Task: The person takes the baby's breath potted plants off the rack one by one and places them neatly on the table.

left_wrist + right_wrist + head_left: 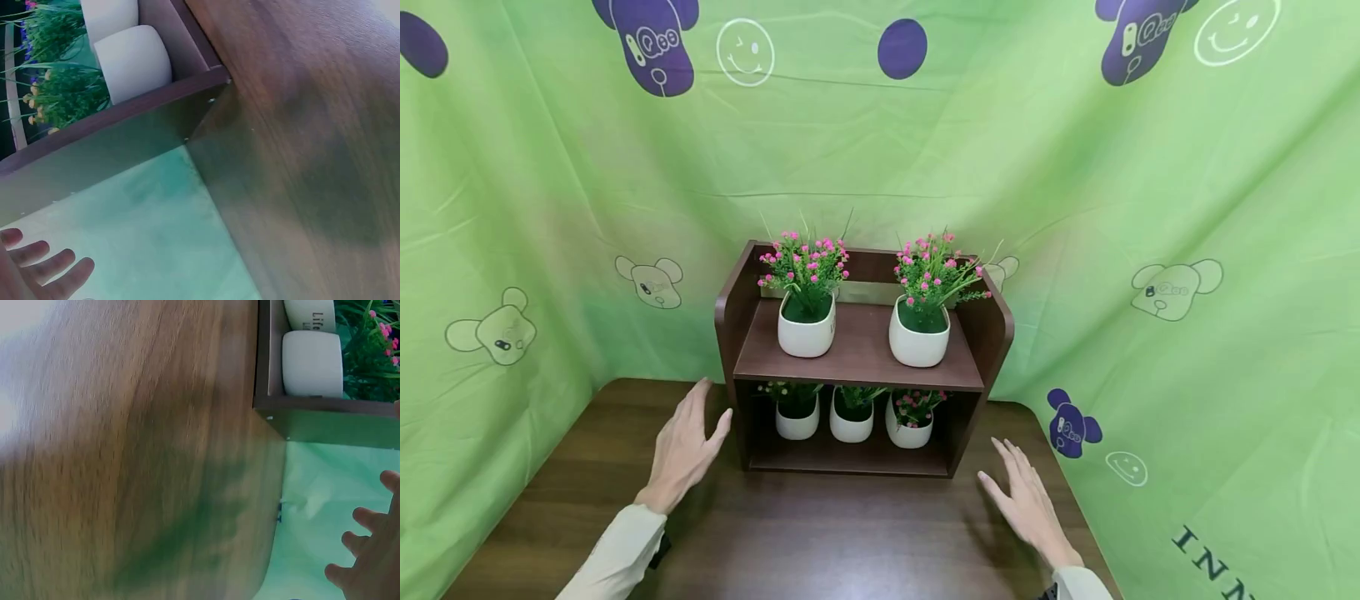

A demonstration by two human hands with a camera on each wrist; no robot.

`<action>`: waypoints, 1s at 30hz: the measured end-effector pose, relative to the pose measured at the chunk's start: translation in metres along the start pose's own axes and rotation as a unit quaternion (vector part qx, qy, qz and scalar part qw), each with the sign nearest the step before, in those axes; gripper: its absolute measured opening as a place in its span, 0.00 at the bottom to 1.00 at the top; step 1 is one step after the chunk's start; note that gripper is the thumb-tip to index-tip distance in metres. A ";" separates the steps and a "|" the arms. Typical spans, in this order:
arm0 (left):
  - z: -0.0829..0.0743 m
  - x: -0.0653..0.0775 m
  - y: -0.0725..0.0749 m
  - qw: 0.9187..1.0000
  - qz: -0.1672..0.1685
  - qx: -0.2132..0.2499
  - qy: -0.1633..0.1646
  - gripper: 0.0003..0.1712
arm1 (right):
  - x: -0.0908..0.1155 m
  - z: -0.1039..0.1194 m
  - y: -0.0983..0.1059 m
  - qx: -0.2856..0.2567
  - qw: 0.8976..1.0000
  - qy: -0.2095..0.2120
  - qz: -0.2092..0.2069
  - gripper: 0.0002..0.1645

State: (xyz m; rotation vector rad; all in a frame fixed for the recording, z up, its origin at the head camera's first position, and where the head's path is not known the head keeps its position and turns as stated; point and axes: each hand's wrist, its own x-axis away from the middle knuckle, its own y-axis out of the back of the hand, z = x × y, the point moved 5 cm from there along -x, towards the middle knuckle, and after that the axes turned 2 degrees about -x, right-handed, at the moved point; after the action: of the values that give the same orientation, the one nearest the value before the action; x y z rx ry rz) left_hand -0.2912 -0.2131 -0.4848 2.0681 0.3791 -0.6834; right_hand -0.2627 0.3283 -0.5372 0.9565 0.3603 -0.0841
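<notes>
A dark brown two-tier shelf [859, 379] stands at the back of the table. On its upper board sit two white pots with pink flowers, a left potted plant [807, 325] and a right potted plant [919, 335]. Three more white pots with greenery, among them a middle one [852, 427], stand in the lower compartment. My left hand [683, 446] hovers beside the shelf's left side, fingers spread, holding nothing. To the right of the shelf and lower, my right hand [1026, 504] is held over the table with fingers extended, also holding nothing.
The wooden table [850, 533] reaches toward me, its left and right edges meeting a green printed cloth [820, 142] that hangs behind and at both sides. Lettering shows on a white pot [310, 315] in the right wrist view.
</notes>
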 end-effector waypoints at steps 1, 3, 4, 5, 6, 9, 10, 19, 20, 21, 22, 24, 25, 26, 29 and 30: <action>-0.001 -0.001 0.000 1.000 -0.001 0.001 0.001 0.36 | 0.001 0.001 -0.001 -0.002 1.000 0.001 -0.003 0.41; -0.003 -0.002 0.000 1.000 -0.001 0.002 0.007 0.36 | 0.002 0.004 -0.003 -0.004 1.000 0.000 -0.007 0.41; -0.003 -0.002 -0.001 1.000 -0.001 0.003 0.011 0.36 | 0.003 0.005 -0.004 -0.004 1.000 -0.001 -0.008 0.41; -0.004 -0.003 -0.001 1.000 0.000 0.004 0.016 0.36 | 0.004 0.006 -0.005 -0.004 1.000 -0.004 -0.008 0.41; -0.005 -0.003 -0.001 1.000 0.001 0.006 0.020 0.36 | 0.005 0.006 -0.006 -0.004 1.000 -0.008 -0.009 0.41; -0.008 -0.005 -0.001 0.999 -0.002 0.012 0.039 0.36 | 0.009 0.008 -0.008 -0.007 1.000 -0.024 -0.006 0.41; -0.009 -0.006 -0.001 0.999 -0.005 0.015 0.045 0.36 | 0.010 0.008 -0.010 -0.007 0.999 -0.031 -0.006 0.41; -0.026 -0.016 -0.003 0.993 -0.075 0.070 0.051 0.34 | 0.016 0.021 -0.022 -0.031 0.997 -0.074 -0.010 0.42; -0.029 -0.017 -0.003 0.993 -0.085 0.074 0.041 0.34 | 0.016 0.023 -0.024 -0.035 0.996 -0.078 -0.010 0.42; -0.031 -0.018 -0.003 0.992 -0.095 0.077 0.029 0.34 | 0.016 0.024 -0.025 -0.038 0.996 -0.081 -0.010 0.42; -0.033 -0.018 -0.002 0.991 -0.107 0.079 0.018 0.34 | 0.017 0.026 -0.027 -0.040 0.996 -0.084 -0.009 0.42; -0.036 -0.018 -0.002 0.989 -0.125 0.081 -0.004 0.34 | 0.017 0.029 -0.030 -0.046 0.995 -0.088 -0.009 0.42; -0.037 -0.017 -0.003 0.988 -0.132 0.081 -0.013 0.33 | 0.017 0.031 -0.032 -0.050 0.995 -0.090 -0.009 0.42; -0.038 -0.017 -0.003 0.987 -0.137 0.081 -0.022 0.33 | 0.017 0.032 -0.033 -0.054 0.994 -0.092 -0.010 0.42; -0.038 -0.016 -0.004 0.985 -0.146 0.084 -0.040 0.34 | 0.018 0.036 -0.036 -0.069 0.993 -0.093 -0.014 0.41; -0.038 -0.016 -0.004 0.984 -0.148 0.085 -0.044 0.34 | 0.018 0.038 -0.037 -0.075 0.993 -0.093 -0.015 0.41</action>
State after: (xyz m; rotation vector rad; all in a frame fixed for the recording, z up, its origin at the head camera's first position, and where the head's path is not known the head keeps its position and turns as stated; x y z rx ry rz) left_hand -0.2934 -0.1792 -0.4612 2.1533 0.6040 -1.0121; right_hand -0.2446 0.2781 -0.5520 0.7878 0.2055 -0.1701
